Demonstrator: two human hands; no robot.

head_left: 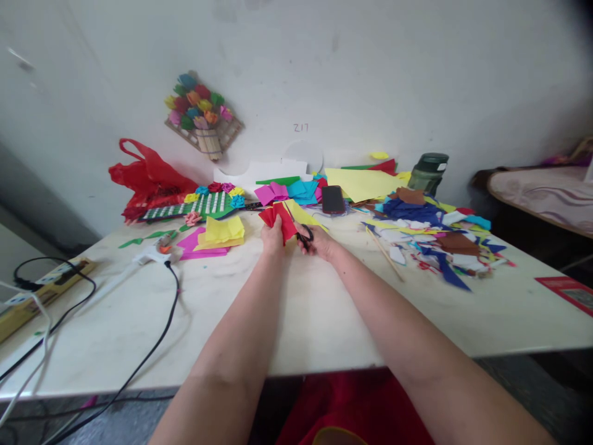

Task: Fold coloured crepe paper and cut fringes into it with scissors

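Observation:
My left hand [273,236] holds a piece of red paper [288,227] over the middle of the table. The fingers of my right hand [319,241] are in the handles of black scissors [306,233], whose blades lie against the red paper's right side. Behind both hands rests a yellow sheet [303,213]. Left of my left hand, yellow paper squares [225,230] overlap pink ones [201,252]. Just beyond are folded blue [303,191] and pink papers [272,193], beside a dark phone [332,200].
Colourful paper scraps [445,238] and a thin stick [384,252] spread on the right, before a green bottle [428,173]. A red bag [148,179], a glue gun [157,250], a power strip [46,293] and cables occupy the left.

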